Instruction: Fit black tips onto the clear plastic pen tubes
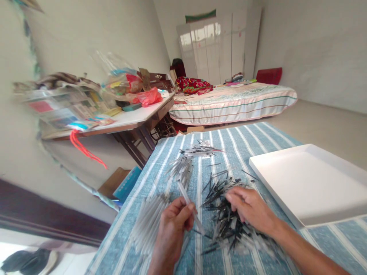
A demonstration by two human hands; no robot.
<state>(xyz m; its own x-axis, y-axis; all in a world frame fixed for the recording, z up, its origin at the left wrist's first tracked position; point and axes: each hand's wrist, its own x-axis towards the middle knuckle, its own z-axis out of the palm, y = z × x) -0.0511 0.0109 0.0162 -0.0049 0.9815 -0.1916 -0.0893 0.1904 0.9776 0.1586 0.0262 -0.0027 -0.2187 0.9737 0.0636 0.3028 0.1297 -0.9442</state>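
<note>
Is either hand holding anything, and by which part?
The left hand holds a slim pale piece around its middle; whether the right hand grips anything cannot be told.

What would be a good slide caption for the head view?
Left hand holds a pale stick; right hand at a dark pile on striped cloth.

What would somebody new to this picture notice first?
Probably the jumbled heap of black and pale slivers on the blue striped cloth, with the right hand at it. Left of it, the left hand pinches a slender pale stick. The shallow white tray stands out on the cloth's right, and a bright red bag on the desk at back left.
</note>
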